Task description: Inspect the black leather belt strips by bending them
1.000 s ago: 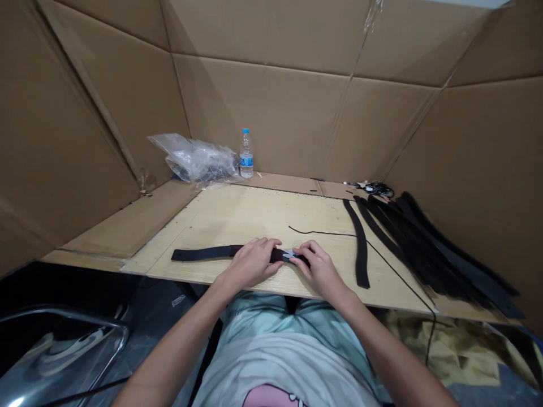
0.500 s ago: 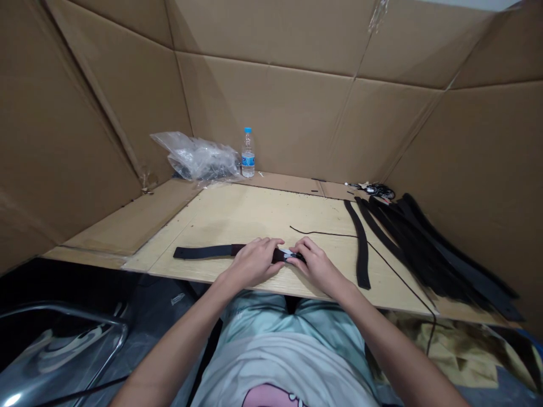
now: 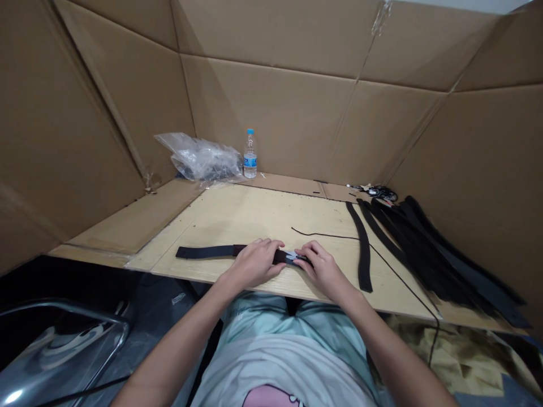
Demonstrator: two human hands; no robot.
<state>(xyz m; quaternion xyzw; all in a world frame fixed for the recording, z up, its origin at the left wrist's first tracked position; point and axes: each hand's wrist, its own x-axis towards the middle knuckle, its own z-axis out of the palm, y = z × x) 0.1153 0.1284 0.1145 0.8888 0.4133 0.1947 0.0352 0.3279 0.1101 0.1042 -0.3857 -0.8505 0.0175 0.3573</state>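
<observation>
A black strap [image 3: 206, 252] lies flat along the near edge of the wooden tabletop [image 3: 254, 215], running left from my hands. My left hand [image 3: 253, 262] rests on the strap with fingers curled down, pressing it to the board. My right hand [image 3: 321, 268] pinches the strap's right end, where a small white piece [image 3: 291, 256] shows between the two hands. The fingertips of both hands nearly meet over that piece.
A pile of black straps [image 3: 424, 243] lies at the right, one separate strap [image 3: 361, 246] beside it. A thin black cord [image 3: 382, 260] crosses the board. A water bottle [image 3: 250, 154] and a clear plastic bag [image 3: 199, 158] stand at the back. Cardboard walls enclose the table.
Both hands stay on the strap's right end with only slight finger shifts. The view has drifted a little.
</observation>
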